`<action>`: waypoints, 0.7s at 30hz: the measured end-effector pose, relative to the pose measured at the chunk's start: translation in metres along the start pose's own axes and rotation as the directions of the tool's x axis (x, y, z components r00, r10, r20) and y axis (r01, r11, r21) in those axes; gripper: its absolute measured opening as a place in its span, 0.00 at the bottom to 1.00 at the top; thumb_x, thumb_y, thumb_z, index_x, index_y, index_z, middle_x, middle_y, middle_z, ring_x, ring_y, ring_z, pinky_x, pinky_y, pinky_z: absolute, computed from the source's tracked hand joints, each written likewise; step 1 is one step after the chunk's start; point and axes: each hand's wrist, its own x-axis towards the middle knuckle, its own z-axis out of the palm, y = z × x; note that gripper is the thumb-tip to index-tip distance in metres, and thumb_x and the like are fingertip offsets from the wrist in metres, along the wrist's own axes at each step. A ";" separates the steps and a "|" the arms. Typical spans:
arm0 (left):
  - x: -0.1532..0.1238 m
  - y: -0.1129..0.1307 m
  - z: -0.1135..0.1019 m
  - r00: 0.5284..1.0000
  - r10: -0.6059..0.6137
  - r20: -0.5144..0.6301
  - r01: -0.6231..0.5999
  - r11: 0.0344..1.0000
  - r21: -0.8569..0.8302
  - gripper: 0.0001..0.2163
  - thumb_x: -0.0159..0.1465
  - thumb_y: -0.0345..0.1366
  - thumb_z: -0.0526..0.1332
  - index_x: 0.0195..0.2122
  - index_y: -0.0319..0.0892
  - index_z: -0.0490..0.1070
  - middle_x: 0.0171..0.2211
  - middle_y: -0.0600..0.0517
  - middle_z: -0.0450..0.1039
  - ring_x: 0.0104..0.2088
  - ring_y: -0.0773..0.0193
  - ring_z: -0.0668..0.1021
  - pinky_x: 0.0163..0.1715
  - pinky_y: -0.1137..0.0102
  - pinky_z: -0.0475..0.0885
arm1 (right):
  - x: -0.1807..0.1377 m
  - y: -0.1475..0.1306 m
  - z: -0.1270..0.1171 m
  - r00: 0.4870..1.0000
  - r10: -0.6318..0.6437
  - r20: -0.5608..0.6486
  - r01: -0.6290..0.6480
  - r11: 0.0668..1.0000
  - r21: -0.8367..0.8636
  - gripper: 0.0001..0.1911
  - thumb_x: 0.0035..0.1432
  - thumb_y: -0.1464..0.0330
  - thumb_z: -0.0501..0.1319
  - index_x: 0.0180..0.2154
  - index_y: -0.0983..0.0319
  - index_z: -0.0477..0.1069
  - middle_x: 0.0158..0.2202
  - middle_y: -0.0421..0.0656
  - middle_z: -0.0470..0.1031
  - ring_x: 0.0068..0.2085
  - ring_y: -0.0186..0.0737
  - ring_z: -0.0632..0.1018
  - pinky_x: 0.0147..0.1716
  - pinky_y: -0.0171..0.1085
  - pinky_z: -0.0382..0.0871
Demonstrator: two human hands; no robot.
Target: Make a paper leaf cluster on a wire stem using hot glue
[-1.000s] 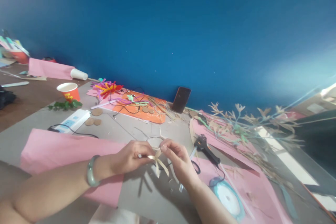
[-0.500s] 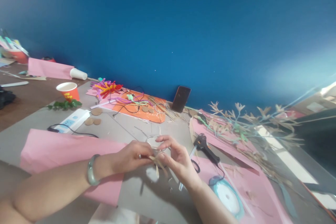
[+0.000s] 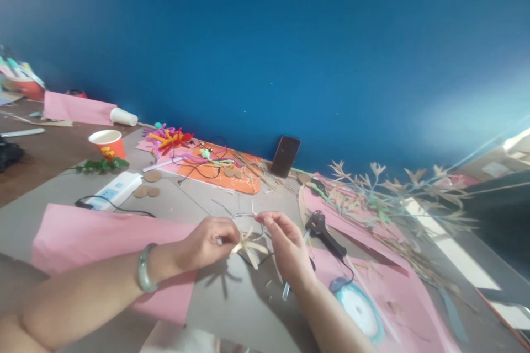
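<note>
Between the thumb and fingers of my left hand (image 3: 207, 244), which wears a pale bangle (image 3: 146, 268), is a pale straw-coloured flower (image 3: 250, 247) with narrow, spread petals. My right hand (image 3: 289, 245) pinches the edge of a thin greyish ring (image 3: 261, 230), just behind the flower. Part of the ring is hidden by the fingers and petals. Whether flower and ring touch, I cannot tell. Both hands are held above the grey tabletop (image 3: 219, 309). To the right of my right hand lies a black glue gun (image 3: 329, 236), with a clear glue stick (image 3: 286, 291) near my wrist.
Pink paper (image 3: 103, 231) lies under my left forearm. A power strip (image 3: 116, 190), a paper cup (image 3: 111, 146) and wooden discs (image 3: 147, 192) stand at left. A phone (image 3: 285, 155) leans against the blue wall. On the right are a ribbon spool (image 3: 359, 311) and dried stems (image 3: 376, 193).
The flower has turned, and its petals now show spread out. My right hand's fingers have closed together on the ring, where they were apart before. My left hand has shifted slightly.
</note>
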 end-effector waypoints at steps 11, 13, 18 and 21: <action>0.004 -0.002 -0.004 0.986 0.027 -0.164 -0.036 0.998 -0.052 0.08 0.58 0.29 0.65 0.23 0.39 0.69 0.24 0.51 0.71 0.27 0.68 0.72 0.31 0.74 0.68 | 0.004 -0.012 0.004 0.995 -0.063 -0.077 0.057 0.995 -0.076 0.17 0.61 0.55 0.53 0.24 0.56 0.65 0.23 0.41 0.67 0.31 0.43 0.71 0.36 0.40 0.65; 0.004 -0.002 -0.004 0.986 0.042 -0.161 -0.048 0.998 -0.030 0.08 0.58 0.28 0.65 0.23 0.39 0.69 0.25 0.51 0.71 0.27 0.68 0.73 0.31 0.74 0.68 | 0.003 -0.016 0.005 0.994 -0.079 -0.073 0.071 0.991 -0.110 0.18 0.61 0.57 0.53 0.21 0.56 0.62 0.21 0.40 0.65 0.28 0.41 0.69 0.33 0.40 0.65; 0.004 -0.004 -0.004 0.979 0.086 -0.183 -0.085 0.996 0.017 0.08 0.58 0.29 0.64 0.23 0.40 0.67 0.25 0.51 0.72 0.27 0.68 0.73 0.30 0.74 0.69 | 0.000 -0.014 0.004 0.998 -0.050 -0.026 0.046 0.991 -0.126 0.23 0.60 0.56 0.54 0.17 0.58 0.64 0.18 0.39 0.65 0.24 0.38 0.67 0.28 0.38 0.63; 0.004 -0.003 -0.004 0.976 0.091 -0.200 -0.085 0.996 0.036 0.07 0.59 0.29 0.64 0.25 0.40 0.68 0.26 0.50 0.74 0.28 0.67 0.75 0.31 0.74 0.70 | -0.001 -0.013 0.004 1.000 0.005 0.008 -0.004 0.983 -0.183 0.18 0.57 0.55 0.60 0.24 0.61 0.76 0.24 0.42 0.75 0.28 0.39 0.72 0.31 0.37 0.64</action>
